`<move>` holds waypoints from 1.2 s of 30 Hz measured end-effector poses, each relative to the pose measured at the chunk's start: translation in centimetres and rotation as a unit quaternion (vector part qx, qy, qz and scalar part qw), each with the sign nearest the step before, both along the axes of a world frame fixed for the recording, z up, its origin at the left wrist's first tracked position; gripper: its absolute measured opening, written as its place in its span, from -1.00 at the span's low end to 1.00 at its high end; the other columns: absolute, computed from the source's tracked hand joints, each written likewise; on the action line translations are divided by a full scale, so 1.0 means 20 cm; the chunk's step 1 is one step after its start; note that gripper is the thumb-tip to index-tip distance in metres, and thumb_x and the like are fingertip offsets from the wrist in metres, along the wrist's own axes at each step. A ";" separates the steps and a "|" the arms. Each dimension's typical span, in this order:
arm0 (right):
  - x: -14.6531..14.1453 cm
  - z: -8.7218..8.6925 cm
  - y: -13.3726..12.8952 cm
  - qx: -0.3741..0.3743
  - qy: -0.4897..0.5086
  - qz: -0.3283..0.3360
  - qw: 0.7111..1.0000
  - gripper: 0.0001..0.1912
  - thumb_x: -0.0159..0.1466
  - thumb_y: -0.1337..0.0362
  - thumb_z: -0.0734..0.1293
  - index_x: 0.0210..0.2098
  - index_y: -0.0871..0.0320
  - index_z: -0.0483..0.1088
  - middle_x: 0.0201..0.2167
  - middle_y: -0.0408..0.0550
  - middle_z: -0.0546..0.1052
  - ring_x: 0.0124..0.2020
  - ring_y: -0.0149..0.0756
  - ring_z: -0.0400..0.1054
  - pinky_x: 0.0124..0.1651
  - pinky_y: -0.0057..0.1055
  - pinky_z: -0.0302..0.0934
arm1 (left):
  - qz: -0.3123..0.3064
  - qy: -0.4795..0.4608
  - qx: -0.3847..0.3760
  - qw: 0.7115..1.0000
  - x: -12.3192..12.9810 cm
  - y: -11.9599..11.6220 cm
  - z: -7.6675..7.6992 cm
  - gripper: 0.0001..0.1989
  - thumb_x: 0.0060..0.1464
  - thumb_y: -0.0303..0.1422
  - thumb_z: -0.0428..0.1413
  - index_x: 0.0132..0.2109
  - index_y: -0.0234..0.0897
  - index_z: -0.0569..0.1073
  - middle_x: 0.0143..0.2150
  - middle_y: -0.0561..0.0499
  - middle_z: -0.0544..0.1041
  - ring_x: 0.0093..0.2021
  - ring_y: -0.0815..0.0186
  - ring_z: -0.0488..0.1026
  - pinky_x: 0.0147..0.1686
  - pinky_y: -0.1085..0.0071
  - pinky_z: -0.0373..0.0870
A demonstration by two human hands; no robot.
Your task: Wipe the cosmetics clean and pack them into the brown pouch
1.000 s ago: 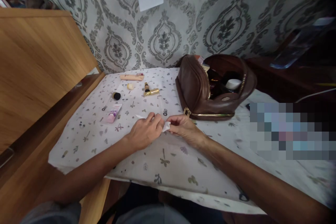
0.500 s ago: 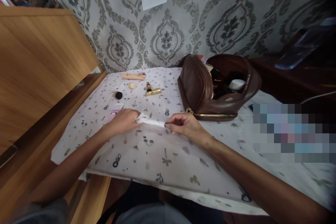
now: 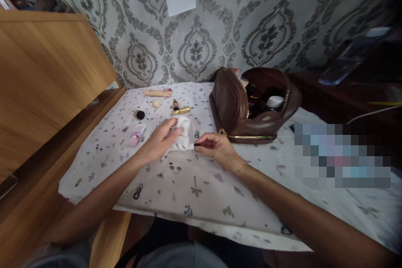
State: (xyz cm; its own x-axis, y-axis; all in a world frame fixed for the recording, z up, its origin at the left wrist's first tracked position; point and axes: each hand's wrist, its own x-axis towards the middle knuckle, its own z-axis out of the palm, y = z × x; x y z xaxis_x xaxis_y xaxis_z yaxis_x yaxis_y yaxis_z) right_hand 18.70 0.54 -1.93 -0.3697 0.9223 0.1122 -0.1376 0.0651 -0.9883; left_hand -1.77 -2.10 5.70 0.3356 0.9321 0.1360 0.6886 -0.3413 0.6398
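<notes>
My left hand [image 3: 158,139] is closed on a white wipe [image 3: 182,132], pinched between thumb and fingers. The wipe covers most of a slim white stick with a black end [image 3: 197,145]. Thumb and fingertips of my right hand [image 3: 220,149] grip that black end, just above the tablecloth. Left of my left hand lies a pink and white squeeze tube [image 3: 137,135]. Beyond the wipe, a gold lipstick-like tube [image 3: 181,111] rests beside a small dark-topped bottle [image 3: 175,104].
An unzipped brown toiletry bag [image 3: 229,96] stands behind my right hand, full of items. Farther left are a black-topped small container [image 3: 140,114], a cream-coloured piece [image 3: 155,104] and a beige tube [image 3: 157,93]. A wooden cabinet [image 3: 53,63] borders the patterned tablecloth [image 3: 194,205].
My left hand has slid the wipe rightward along the white stick, close to my right fingers. More of the pink squeeze tube shows. My right hand keeps hold of the black end.
</notes>
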 end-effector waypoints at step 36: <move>0.00 0.00 -0.01 -0.027 0.065 0.033 0.997 -0.69 -0.08 0.16 0.60 -0.44 0.16 0.50 -0.56 -0.21 0.52 -0.52 -0.45 0.36 -0.37 -0.47 0.24 | -0.141 0.257 0.151 0.944 0.09 0.04 -0.15 -0.70 0.27 -0.09 0.05 -0.17 -0.27 0.31 -0.26 0.01 0.45 -0.32 0.28 0.40 -0.38 0.40 0.27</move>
State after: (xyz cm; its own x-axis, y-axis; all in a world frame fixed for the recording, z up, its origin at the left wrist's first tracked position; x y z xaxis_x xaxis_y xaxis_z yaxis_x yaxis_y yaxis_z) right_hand 18.76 0.24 -1.84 -0.4162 0.9020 0.1144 -0.2670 -0.0010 -0.9637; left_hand 0.07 -1.22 2.63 0.6584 0.7408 0.1327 0.7363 -0.6706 0.0907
